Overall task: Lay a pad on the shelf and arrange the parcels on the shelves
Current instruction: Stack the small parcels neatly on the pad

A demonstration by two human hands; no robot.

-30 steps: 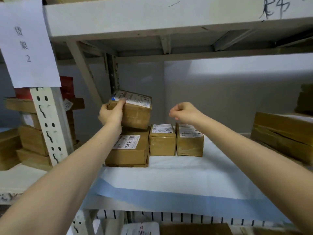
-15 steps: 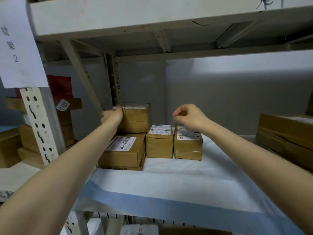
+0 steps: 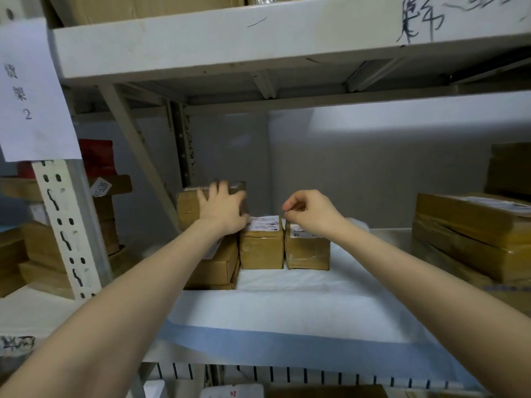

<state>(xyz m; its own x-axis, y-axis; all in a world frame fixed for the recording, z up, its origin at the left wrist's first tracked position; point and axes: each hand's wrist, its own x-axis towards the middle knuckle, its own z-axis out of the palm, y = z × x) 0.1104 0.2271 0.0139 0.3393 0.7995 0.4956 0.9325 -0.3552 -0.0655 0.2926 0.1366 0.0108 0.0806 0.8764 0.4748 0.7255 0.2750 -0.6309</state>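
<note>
A white pad with a blue front border [image 3: 287,314] covers the middle shelf. On it, at the back left, a flat brown parcel [image 3: 214,268] carries a second taped parcel [image 3: 188,208]. My left hand [image 3: 221,209] lies spread on the front face of that upper parcel, fingers reaching its top edge. Two small labelled parcels [image 3: 261,248] [image 3: 307,249] stand side by side just to the right. My right hand [image 3: 311,212] hovers above the right one with curled fingers, holding nothing.
Large brown parcels [image 3: 471,234] are stacked at the shelf's right end. A perforated upright post [image 3: 66,228] with a paper sign [image 3: 31,93] stands left, with more boxes [image 3: 43,248] on the neighbouring rack. The upper shelf [image 3: 258,44] hangs low overhead.
The upper parcel went from tilted, gripped at its left corner, to lying flat on the lower parcel. My left hand has shifted right onto its front face. My right hand barely moved.
</note>
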